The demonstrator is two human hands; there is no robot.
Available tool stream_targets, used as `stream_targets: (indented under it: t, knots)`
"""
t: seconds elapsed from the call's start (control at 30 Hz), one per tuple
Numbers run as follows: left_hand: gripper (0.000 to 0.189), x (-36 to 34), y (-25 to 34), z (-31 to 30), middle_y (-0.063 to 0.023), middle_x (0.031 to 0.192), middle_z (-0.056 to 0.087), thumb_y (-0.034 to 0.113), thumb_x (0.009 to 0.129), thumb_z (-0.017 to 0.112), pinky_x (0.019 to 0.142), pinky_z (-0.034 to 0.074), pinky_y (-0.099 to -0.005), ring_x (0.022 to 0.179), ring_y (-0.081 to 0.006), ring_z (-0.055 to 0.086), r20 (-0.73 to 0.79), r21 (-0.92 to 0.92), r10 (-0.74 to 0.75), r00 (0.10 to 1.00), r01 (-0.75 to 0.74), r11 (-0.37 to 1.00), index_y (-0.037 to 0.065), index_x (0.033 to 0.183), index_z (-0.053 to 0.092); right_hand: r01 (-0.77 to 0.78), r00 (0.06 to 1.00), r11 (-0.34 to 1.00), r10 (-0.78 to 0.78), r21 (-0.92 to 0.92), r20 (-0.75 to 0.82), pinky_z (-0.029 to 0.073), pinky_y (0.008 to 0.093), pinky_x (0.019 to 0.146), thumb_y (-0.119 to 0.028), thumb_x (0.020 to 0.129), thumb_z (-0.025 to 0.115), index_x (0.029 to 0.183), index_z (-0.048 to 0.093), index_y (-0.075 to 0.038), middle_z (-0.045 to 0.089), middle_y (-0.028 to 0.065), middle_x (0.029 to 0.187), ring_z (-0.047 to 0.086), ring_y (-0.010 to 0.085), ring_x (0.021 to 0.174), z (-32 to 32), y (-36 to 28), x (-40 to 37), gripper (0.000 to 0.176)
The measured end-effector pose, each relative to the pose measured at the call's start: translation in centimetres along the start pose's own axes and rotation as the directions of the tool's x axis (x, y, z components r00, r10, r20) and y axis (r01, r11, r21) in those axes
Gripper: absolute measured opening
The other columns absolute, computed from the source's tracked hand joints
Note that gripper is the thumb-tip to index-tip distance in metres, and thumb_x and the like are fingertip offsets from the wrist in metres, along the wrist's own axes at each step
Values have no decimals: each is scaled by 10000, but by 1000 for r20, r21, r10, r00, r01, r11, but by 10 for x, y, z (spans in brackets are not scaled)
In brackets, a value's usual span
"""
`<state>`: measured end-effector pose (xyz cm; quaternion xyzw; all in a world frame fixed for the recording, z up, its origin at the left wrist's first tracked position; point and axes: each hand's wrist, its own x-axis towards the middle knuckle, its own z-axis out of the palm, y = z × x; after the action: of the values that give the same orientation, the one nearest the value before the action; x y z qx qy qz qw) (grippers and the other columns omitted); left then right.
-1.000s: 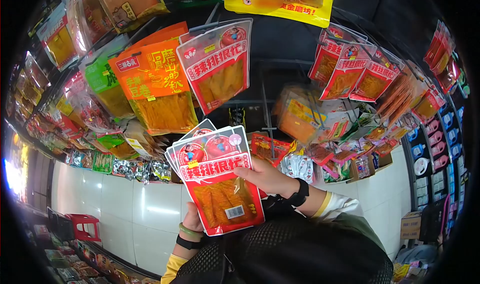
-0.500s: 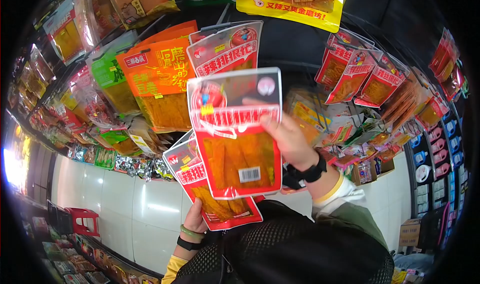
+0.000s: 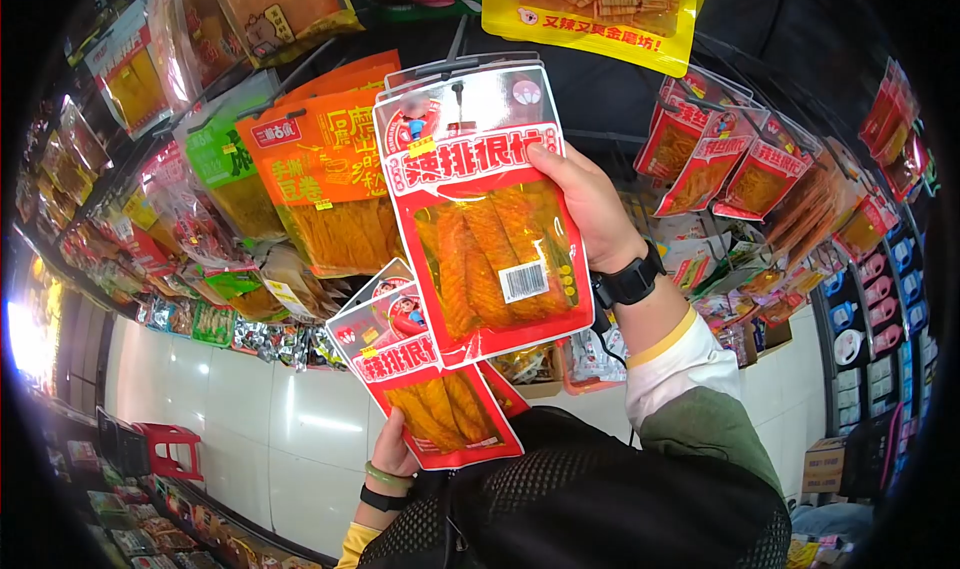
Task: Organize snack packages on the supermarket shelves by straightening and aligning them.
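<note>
My right hand (image 3: 590, 204) grips the right edge of a red and silver snack packet (image 3: 490, 259) with a white barcode label. The top of this packet is at a metal display hook (image 3: 455, 59), in front of the rack. Below and to the left, my left hand (image 3: 393, 447) is closed on a lower set of similar red packets (image 3: 440, 409), which overlap and fan out a little. The upper packet covers part of the lower ones. Its fingers behind the packets are hidden.
Orange packets (image 3: 320, 169) and a green packet (image 3: 225, 164) hang at the left. A yellow packet (image 3: 600, 14) is at the top. More red packets (image 3: 700, 159) hang at the right. A red stool (image 3: 172, 447) stands on the floor, and a cardboard box (image 3: 822, 466) is at the lower right.
My right hand has moved up and forward with its packet, whose top is now at the hook. My left hand has stayed nearly in place, still holding its packets.
</note>
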<state>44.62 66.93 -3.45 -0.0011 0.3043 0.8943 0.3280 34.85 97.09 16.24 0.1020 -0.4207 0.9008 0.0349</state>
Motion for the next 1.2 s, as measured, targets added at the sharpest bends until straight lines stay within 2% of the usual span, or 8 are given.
stream_targets:
  t: [0.27,0.33,0.5,0.6,0.73,0.87,1.07,1.2]
  knots:
    - [565,1,2,-3,-123,1368,368,365,916,450,1025,317,-456,1242,-291,380,-18,-16,0,1000,-1,1000,49,1352,280,104,994,978,-106,-182,-2,458,264,821,-150,913,497,1106,528,-6,596,68,1051,576,124,924,-29,17,28,243]
    - [562,2,4,-4,-123,1364,373,362,915,454,1023,319,-455,1239,-290,383,-46,-7,14,999,-14,1000,50,1350,284,230,956,813,-292,-534,-33,439,258,836,-165,894,541,1102,527,-3,599,57,1040,571,123,931,-34,20,26,264]
    - [539,0,11,-13,-123,1346,399,358,917,453,1011,336,-452,1219,-289,408,-143,-26,56,988,-61,998,53,1338,309,284,840,525,-539,-802,-56,403,322,897,-127,791,650,1250,411,-29,525,128,1178,498,193,1089,-48,26,-8,526]
    - [531,-3,20,-17,-120,1331,419,367,917,448,1001,350,-451,1199,-289,431,-162,-3,124,979,-126,992,55,1328,325,298,740,468,-663,-832,-108,418,289,831,-68,802,605,1153,491,-30,563,78,1060,531,160,990,-49,40,-34,371]
    - [531,-5,27,-22,-117,1330,422,386,917,437,997,353,-458,1192,-291,439,-161,22,180,970,-179,984,63,1326,334,179,962,580,-272,-795,17,447,228,665,-79,836,567,969,577,-12,593,35,862,560,85,776,-40,66,-68,149]
    - [561,-2,30,-17,-112,1330,424,399,899,470,1008,342,-453,1195,-287,438,-114,55,187,976,-182,982,69,1332,334,-121,944,739,291,-662,152,447,288,830,-237,863,585,1294,368,-51,532,114,1183,549,133,1007,-5,93,-79,517]
    - [632,7,18,24,-89,1288,459,264,788,670,1005,339,-391,1184,-239,441,-77,120,135,988,-125,985,33,1294,371,-204,869,832,397,-516,297,327,293,991,-298,914,494,1351,278,-17,423,108,1307,387,166,1214,-8,118,-81,562]
    - [649,8,20,27,-92,1272,470,271,763,698,972,380,-379,1163,-237,462,-137,242,170,976,-133,961,30,1278,385,-19,960,858,158,-514,230,374,291,936,-260,940,443,1289,392,-28,519,90,1213,473,145,1123,3,113,-85,422]
